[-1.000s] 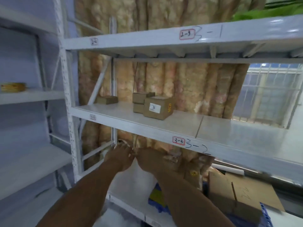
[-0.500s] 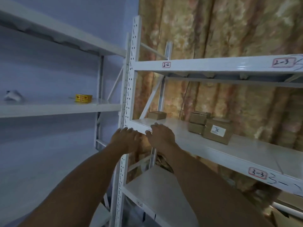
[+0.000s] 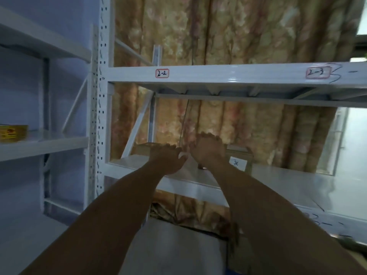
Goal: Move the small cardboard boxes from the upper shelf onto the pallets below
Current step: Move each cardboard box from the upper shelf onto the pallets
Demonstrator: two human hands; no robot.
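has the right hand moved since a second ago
Yes. The right hand rose from below the front edge of the shelf and now reaches in over it, beside the labelled box.

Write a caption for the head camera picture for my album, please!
Left hand and right hand reach across the white shelf toward small cardboard boxes.

Rack and room, head view:
- White steel rack (image 3: pixel 100 116), perforated post.
- Beam tags read 2-2 (image 3: pixel 162 73) and 2-3 (image 3: pixel 317 72).
- Its shelf (image 3: pixel 297 179) is pale and glossy.
- Mottled tan curtain (image 3: pixel 238 32) hangs behind.
- Bluish wall (image 3: pixel 59 20) at left, second rack (image 3: pixel 39 147) against it.
- Bright window (image 3: pixel 355 135) at right, probably barred.
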